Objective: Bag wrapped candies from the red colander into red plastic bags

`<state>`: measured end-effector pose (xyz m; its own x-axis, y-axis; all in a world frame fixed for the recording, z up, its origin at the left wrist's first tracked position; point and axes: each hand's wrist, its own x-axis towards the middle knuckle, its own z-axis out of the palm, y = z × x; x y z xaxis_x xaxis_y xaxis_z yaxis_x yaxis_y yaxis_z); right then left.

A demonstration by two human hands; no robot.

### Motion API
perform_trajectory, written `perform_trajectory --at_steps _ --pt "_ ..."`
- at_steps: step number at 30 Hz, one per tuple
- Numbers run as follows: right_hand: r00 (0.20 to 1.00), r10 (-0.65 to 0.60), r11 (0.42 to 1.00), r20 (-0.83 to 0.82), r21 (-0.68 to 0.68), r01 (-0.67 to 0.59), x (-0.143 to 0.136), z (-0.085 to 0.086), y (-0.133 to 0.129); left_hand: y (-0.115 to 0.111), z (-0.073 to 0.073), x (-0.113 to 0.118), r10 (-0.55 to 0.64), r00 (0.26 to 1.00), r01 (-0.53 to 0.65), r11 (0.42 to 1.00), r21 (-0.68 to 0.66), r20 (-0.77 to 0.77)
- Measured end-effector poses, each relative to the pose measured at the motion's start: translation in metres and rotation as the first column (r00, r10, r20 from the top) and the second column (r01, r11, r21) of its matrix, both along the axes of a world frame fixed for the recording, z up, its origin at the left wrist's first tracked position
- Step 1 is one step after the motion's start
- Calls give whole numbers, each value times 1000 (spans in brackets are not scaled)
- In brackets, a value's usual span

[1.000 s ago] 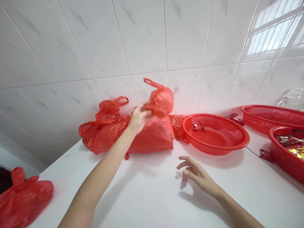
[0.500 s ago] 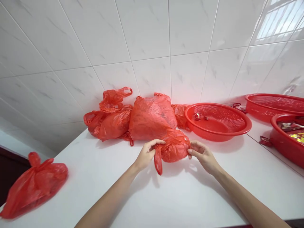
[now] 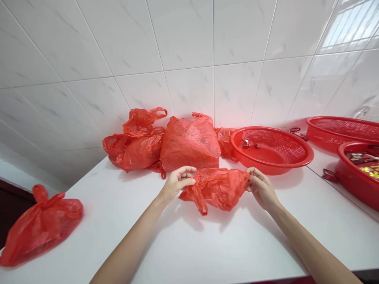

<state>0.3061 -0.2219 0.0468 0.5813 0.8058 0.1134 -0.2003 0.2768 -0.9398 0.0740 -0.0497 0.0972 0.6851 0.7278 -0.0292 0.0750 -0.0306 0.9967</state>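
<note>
A crumpled red plastic bag (image 3: 220, 187) is stretched between my two hands, over the white table. My left hand (image 3: 177, 182) pinches its left edge between thumb and fingers. At the opposite edge, my right hand (image 3: 260, 185) grips the bag, some of its fingertips hidden behind the plastic. One handle loop of the bag dangles below its left side. Just behind it rests a large, full red bag (image 3: 189, 144) against the tiled wall.
More red bags (image 3: 137, 152) lie left of the full one, and a knotted red bag (image 3: 44, 227) sits at the table's left edge. A red mesh basket (image 3: 271, 152) holds a few small wrapped packets. Further right are another basket (image 3: 343, 136) and a red basin (image 3: 358, 177) with wrapped items.
My hands have moved apart, and the bag between them is spread wider. My right hand has shifted right and slightly up, my left hand slightly left.
</note>
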Motion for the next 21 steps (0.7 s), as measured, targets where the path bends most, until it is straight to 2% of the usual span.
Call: perform_trajectory --at_steps 3,7,9,11,13,15,17,19,20,21 --pt "996 -92 996 -10 8 92 11 4 -5 9 5 -6 -61 998 62 994 86 -23" --pt "979 -201 979 -26 12 201 23 5 -8 20 10 -14 -20 999 26 991 132 -44" --pt "962 -272 962 36 20 271 26 3 -9 21 11 -15 1 999 5 991 136 -39" --pt "903 -395 919 170 69 389 26 2 -10 19 10 -14 -10 999 14 993 120 -34" --pt "771 -525 851 360 189 491 22 2 -11 14 7 -10 -52 998 54 995 80 -37" --pt "564 -593 800 575 342 493 11 4 -12 9 4 -3 -93 995 95 995 41 -37" --pt "299 -591 787 749 456 415 -5 7 -11 5 -1 4 -106 994 107 994 27 -29" --pt "45 -546 789 837 496 362 -21 9 -7 4 -5 11 -103 994 104 994 36 -31" --pt "-46 -514 792 856 495 359 -27 10 -4 4 -7 13 -100 994 102 994 47 -37" --pt "-99 -477 799 874 478 365 -30 10 -1 4 -9 15 -97 994 100 993 58 -46"
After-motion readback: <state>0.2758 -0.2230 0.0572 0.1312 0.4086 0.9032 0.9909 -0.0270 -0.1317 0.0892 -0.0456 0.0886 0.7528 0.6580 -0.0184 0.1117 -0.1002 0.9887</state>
